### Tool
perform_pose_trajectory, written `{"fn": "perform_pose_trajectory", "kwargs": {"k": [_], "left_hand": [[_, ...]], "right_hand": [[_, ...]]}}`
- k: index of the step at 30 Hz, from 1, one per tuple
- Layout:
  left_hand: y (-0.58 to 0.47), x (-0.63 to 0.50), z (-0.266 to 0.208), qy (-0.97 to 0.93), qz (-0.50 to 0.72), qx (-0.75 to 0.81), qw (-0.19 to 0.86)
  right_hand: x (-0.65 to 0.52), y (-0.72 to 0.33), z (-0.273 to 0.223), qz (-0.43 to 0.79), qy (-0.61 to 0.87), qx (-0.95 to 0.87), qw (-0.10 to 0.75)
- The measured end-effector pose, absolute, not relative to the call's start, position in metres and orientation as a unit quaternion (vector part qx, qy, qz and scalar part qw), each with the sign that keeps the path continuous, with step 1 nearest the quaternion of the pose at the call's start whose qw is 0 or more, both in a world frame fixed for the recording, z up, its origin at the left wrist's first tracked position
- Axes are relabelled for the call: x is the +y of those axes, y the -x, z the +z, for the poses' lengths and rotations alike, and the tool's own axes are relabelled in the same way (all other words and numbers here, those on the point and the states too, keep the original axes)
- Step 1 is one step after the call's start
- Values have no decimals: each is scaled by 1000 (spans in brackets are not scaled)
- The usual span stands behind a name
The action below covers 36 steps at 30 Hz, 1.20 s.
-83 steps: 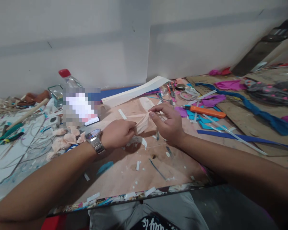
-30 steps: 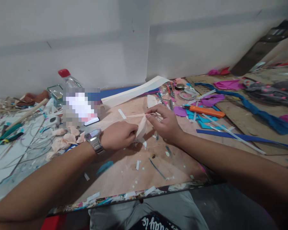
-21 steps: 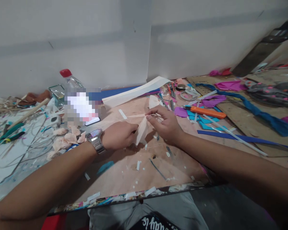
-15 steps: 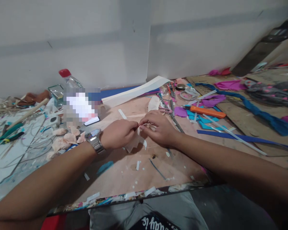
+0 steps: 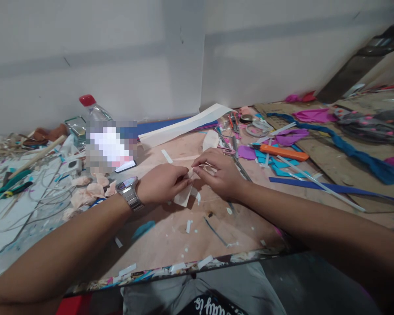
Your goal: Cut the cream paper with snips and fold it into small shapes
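Observation:
My left hand [image 5: 164, 183] and my right hand [image 5: 219, 175] meet over the middle of the wooden board [image 5: 170, 240]. Between them they pinch a small pale strip of paper [image 5: 184, 197], cream in tone. Its lower end hangs out below my left fingers; the upper part is mostly covered by the fingertips. The right thumb and forefinger press on the strip's upper end, touching the left fingertips. A watch with a metal band [image 5: 130, 192] is on my left wrist. Just behind the right hand lies a rounded pale piece [image 5: 210, 140].
An orange cutter knife [image 5: 284, 152] lies right, among blue and purple scraps and a thin white stick [image 5: 325, 187]. Behind stands a long cream strip [image 5: 184, 127]. At left are a red-capped bottle [image 5: 98, 109], a phone [image 5: 126, 166], pliers [image 5: 15, 186] and peach scraps [image 5: 88, 192].
Both hands stay in nearly the same spot. The fingers have shifted slightly on the strip, and its lower end now hangs flatter and shows more. Other things have not moved.

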<state>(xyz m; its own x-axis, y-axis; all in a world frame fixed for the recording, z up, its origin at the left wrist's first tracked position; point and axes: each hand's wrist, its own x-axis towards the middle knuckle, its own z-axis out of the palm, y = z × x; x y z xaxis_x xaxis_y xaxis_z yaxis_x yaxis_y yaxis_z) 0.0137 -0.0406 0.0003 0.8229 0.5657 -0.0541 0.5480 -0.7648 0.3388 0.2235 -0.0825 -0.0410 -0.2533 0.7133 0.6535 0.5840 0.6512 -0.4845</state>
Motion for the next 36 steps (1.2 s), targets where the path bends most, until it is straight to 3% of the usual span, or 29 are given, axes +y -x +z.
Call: {"fn": "perform_pose_trajectory", "kwargs": {"k": [16,26,36], "left_hand": [[-14,-44,3,-940,-41,292,170],[-12,-41,3,-937,36,292,188],[-12,-41,0,-941,62,283,175]], "right_hand": [[-83,-226,-43,100,463,-716,514],[-81,-222,-43,118,428,-800,402],[-83,-221,-40,118,416,-809,398]]}}
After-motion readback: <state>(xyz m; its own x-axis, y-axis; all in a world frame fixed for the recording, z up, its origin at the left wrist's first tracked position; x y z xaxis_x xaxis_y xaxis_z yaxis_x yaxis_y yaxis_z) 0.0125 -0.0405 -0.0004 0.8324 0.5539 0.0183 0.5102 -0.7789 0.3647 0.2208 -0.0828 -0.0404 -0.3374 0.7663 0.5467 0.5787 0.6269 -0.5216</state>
